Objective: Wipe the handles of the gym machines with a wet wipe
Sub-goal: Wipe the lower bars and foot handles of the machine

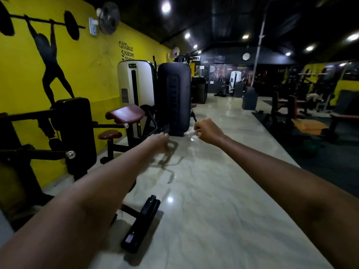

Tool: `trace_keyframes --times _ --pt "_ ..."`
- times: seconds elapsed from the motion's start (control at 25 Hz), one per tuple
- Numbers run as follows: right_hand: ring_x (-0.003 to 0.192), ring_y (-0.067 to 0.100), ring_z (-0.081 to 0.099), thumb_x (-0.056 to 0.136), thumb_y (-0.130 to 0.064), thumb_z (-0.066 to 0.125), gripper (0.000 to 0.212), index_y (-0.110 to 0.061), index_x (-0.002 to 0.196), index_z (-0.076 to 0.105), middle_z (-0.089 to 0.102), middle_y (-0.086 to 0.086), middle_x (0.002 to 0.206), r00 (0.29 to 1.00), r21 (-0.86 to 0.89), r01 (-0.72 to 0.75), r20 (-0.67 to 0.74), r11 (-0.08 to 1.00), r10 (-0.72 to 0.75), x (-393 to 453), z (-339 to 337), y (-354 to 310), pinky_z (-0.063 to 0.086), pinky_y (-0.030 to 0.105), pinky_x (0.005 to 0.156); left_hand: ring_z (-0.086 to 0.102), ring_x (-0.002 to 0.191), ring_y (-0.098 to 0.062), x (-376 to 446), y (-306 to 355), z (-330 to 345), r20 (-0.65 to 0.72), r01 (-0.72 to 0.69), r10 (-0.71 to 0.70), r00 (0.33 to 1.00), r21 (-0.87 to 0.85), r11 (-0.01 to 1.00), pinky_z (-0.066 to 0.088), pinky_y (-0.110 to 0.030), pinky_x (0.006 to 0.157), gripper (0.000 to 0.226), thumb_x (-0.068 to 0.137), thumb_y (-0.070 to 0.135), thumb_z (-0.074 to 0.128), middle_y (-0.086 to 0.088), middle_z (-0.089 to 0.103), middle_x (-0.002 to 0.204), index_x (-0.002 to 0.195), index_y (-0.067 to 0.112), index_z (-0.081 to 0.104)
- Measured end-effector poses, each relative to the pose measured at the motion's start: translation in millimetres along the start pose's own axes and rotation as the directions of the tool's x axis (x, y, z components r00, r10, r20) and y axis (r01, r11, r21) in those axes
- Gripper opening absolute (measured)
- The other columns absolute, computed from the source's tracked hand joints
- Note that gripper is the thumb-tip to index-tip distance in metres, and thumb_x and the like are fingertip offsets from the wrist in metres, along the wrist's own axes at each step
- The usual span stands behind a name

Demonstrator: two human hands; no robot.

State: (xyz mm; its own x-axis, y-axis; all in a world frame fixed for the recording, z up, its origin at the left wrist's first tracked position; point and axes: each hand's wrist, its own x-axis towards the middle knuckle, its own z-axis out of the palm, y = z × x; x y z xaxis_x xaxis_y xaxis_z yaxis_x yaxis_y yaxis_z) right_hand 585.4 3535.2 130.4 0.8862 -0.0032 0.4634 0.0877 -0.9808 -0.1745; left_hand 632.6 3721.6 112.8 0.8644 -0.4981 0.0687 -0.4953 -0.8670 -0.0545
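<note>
Both our arms reach forward over the pale glossy marble-look floor (213, 191), hands mid-frame. Our right hand (208, 132), right of centre, has its fingers curled inward and pinches a thin white crumpled wet wipe (191, 132); the wipe sticks out from the left side of the fist, toward the frame centre, only a small pale bit showing. Our left hand (158, 141), just left of centre, is motion-blurred; we cannot tell how far its fingers are curled, and nothing shows in it. The wipe sits between the two hands, apart from the left one.

Just beyond the hands stands a tall dark rounded weight-stack machine (173, 98), beside a white-panelled machine (134, 82) to its left. A maroon padded seat (125, 114) sits in front of the white one. At far left, two black bar handles with shiny chrome end caps (70, 154) point toward the centre; the wipe is well apart from them. Lower centre, a black floor foot of a machine frame (140, 224) lies under our left forearm. A yellow wall with a black weightlifter silhouette (48, 61) fills the upper left.
</note>
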Motion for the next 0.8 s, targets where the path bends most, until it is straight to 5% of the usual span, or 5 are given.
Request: trace_keyframes --times 0.48,0.8 --pt "0.09 0.034 0.062 0.084 0.001 0.05 0.022 -0.008 0.095 0.067 0.064 0.016 0.101 0.99 0.031 0.105 0.091 0.994 -0.107 294 171 98 0.046 0.033 0.069 0.048 0.122 -0.031 303 -114 52 0.017 0.157 -0.157 0.987 0.03 0.987 0.041 -0.036 0.094 0.066 0.088 0.042 0.059 -0.014 0.044 0.134 0.135 0.003 0.035" --pt "0.091 0.031 0.061 0.087 -0.001 0.048 0.023 -0.007 0.098 0.067 0.065 0.014 0.103 0.995 0.115 0.051 0.082 0.992 -0.061 494 273 157 0.045 0.031 0.068 0.045 0.125 -0.033 519 -199 74 0.056 0.211 -0.207 0.977 -0.067 0.975 0.04 -0.037 0.098 0.066 0.088 0.041 0.058 -0.017 0.041 0.138 0.135 0.0 0.034"
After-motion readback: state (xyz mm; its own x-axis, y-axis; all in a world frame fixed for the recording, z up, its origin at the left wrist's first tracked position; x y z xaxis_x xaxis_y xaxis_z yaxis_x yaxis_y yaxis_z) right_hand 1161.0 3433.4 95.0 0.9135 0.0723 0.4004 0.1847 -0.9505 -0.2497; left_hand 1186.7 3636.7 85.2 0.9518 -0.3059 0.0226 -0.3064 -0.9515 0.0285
